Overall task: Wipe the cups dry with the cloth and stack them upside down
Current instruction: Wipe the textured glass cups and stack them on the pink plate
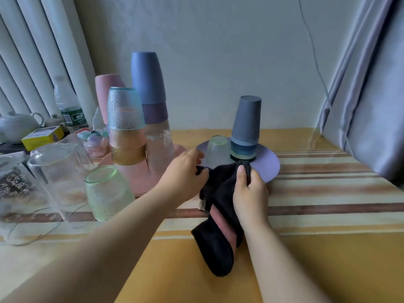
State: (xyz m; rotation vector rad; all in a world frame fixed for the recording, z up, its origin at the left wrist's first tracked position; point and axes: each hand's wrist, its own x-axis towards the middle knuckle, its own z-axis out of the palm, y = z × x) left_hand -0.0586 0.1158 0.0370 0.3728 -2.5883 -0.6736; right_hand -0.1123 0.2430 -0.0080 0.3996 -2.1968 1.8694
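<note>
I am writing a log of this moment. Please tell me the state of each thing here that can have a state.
Cloth: crumpled, held by both hands.
Left hand: grips the cloth.
Right hand: pinches the cloth.
Grey cup stack: upside down on the purple plate.
Small glass: upside down on that plate.
Green glass: upside down on the table.
Bottle: upright, capped.
</note>
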